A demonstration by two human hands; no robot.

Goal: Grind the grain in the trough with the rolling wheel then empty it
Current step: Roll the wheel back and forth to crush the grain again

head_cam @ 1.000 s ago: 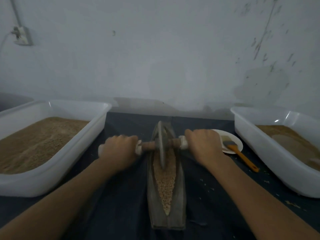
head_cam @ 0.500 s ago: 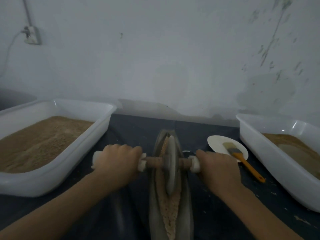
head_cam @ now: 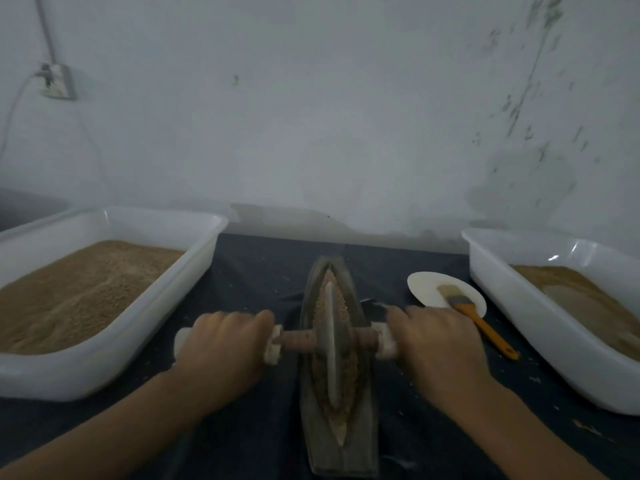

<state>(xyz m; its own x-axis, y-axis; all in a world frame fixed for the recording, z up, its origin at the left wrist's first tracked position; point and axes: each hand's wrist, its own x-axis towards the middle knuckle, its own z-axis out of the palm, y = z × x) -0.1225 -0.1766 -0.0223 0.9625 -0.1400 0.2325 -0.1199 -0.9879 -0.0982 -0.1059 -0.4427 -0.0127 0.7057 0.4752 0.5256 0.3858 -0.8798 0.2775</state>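
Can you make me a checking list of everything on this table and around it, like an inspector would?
Surface: dark cloth-covered table, with small pale crumbs scattered on the right.
Job's things: wooden trough lengthwise in the middle, grain inside; rolling wheel standing in the groove, axle across it.
Clutter: white plate with an orange-handled brush lying across it; left white tub and right white tub, both holding brown grain or meal.
Grips: left hand and right hand each curled round a white axle end.
Cables: wire running down to a wall socket, another trailing from it.
Surroundings: pale, stained wall.
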